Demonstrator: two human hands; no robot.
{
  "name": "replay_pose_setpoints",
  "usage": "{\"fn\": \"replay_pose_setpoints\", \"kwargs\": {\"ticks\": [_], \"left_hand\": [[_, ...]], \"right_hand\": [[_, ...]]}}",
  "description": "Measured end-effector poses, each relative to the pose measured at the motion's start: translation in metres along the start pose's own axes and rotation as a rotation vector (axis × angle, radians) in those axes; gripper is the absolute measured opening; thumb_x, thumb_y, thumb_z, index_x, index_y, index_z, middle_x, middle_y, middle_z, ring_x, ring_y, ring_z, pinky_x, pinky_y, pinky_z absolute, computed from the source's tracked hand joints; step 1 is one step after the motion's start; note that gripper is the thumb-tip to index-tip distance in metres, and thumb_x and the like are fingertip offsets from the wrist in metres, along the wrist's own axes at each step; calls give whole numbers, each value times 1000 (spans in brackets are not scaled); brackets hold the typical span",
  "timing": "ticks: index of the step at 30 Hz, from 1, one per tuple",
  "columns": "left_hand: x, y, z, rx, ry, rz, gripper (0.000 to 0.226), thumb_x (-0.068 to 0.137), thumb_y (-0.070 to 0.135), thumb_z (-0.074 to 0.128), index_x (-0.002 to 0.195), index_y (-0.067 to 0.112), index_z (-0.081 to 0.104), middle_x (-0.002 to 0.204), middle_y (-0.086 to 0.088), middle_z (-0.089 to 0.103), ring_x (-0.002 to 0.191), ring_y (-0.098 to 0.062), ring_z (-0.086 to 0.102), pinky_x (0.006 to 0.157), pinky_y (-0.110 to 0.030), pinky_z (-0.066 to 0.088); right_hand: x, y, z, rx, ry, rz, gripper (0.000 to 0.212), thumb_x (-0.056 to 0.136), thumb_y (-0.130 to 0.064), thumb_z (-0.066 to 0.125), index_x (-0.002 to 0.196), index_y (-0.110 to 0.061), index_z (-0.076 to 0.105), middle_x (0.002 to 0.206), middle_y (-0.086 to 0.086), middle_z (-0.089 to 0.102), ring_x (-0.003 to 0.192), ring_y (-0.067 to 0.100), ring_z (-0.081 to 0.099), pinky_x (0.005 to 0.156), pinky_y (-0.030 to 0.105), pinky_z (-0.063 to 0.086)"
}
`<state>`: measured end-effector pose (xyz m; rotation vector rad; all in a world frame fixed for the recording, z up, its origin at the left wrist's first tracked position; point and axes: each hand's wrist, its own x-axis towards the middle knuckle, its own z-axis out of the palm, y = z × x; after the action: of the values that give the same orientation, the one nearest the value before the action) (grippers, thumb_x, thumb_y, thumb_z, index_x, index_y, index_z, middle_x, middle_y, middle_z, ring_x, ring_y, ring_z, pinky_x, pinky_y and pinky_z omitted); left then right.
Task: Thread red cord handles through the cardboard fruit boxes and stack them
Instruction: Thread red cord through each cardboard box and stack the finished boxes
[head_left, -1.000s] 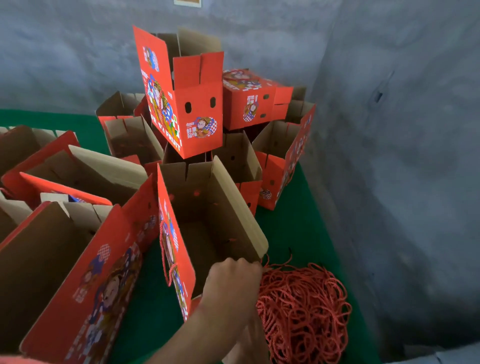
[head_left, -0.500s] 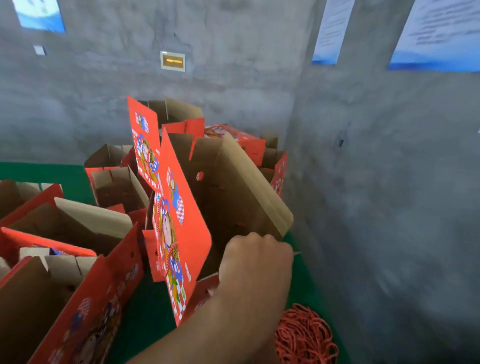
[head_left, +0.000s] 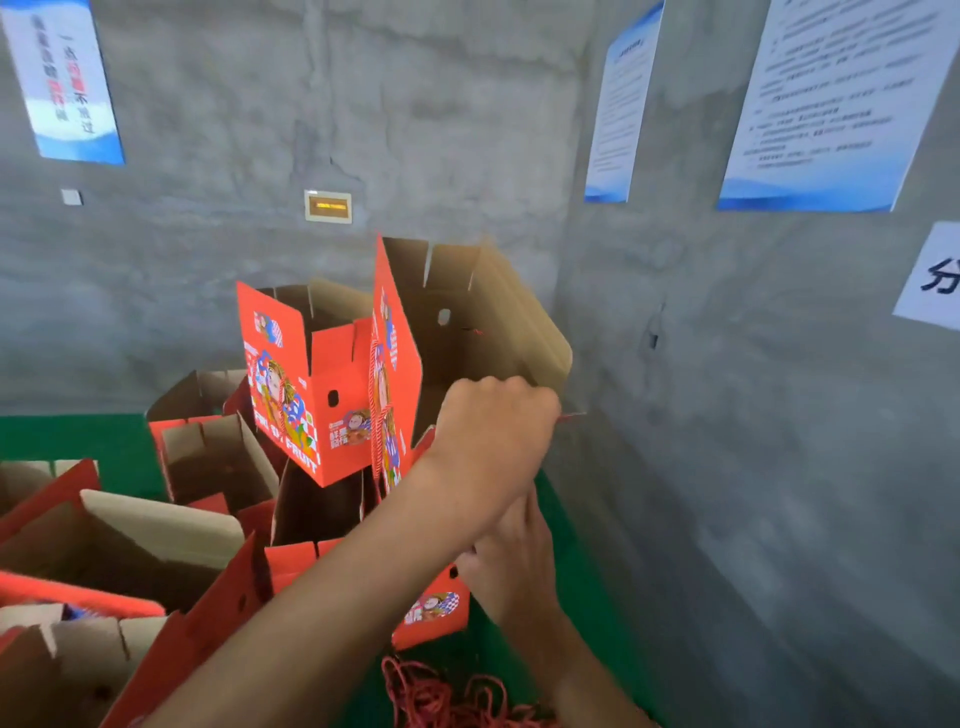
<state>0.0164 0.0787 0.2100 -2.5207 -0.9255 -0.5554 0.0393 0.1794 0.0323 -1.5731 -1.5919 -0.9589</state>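
I hold an open fruit box (head_left: 483, 317), red outside and brown inside, raised and tilted in front of the grey wall. My left hand (head_left: 493, 421) grips the edge of its near brown flap in a fist, and a short red cord tip (head_left: 571, 414) sticks out to the right of the fist. A red cord handle (head_left: 375, 405) hangs down the box's printed red side. My right hand (head_left: 514, 561) lies lower against the box's end, its fingertips hidden behind my left wrist. A heap of loose red cords (head_left: 441, 696) lies at the bottom.
Another red box (head_left: 301, 384) with a cord handle stands on top of a pile of open boxes (head_left: 208, 457) at left. More open boxes (head_left: 119, 551) fill the near left on the green table (head_left: 78, 436). Grey walls with posters (head_left: 831, 104) close in behind and at right.
The box has risen from the table to chest height over the pile, my left hand rising with it. The view has tilted upward, so the cord heap has dropped to the bottom edge.
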Motion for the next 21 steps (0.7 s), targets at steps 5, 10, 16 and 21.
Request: {"fn": "replay_pose_setpoints", "kwargs": {"ticks": [5,10,16,21], "left_hand": [[18,-15,17,-41,99,-30,22,95,13,51,108,25,65,96,-2,70,92,-31,70,64,-33,35],[36,-35,51,-130,236,-43,39,95,18,41,130,26,56,124,0,65,124,-26,55,107,-41,36],[29,-69,100,-213,210,-103,55,101,36,47,154,27,34,166,-5,21,156,-24,7,125,-53,5],[3,-95,135,-267,67,-178,57,101,41,43,155,31,28,168,-1,14,156,-20,1,125,-54,2]], "right_hand": [[-24,83,-43,211,-89,241,37,86,-19,70,113,-24,46,113,9,60,91,25,65,61,23,56],[8,97,-12,232,-162,231,55,77,-5,86,122,-13,53,107,12,71,93,30,73,73,33,62],[38,104,28,141,-186,183,58,84,-19,83,134,-9,55,117,16,69,105,30,71,86,38,61],[30,114,56,17,-337,142,74,86,-21,80,147,-32,40,125,16,57,113,32,65,78,37,61]]}}
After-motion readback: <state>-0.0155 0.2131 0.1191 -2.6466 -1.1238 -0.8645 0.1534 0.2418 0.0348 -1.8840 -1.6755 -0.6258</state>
